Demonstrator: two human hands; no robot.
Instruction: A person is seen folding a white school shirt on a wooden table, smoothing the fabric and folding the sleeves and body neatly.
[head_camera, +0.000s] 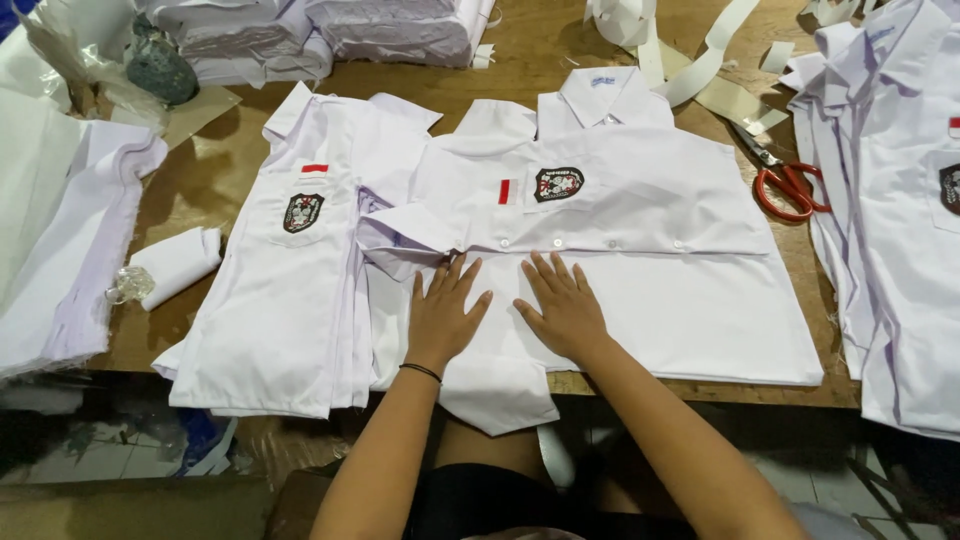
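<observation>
Crowded wooden table (200, 190): left hand (443, 315) and right hand (563, 305) press flat, fingers spread, gripping nothing, on the white shirt (640, 250) mid-table, whose near sleeve overhangs the edge and may drag it off.

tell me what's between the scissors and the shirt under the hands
Bare wooden table only, in the head view; the red-handled scissors lie just off the shirt.
</observation>
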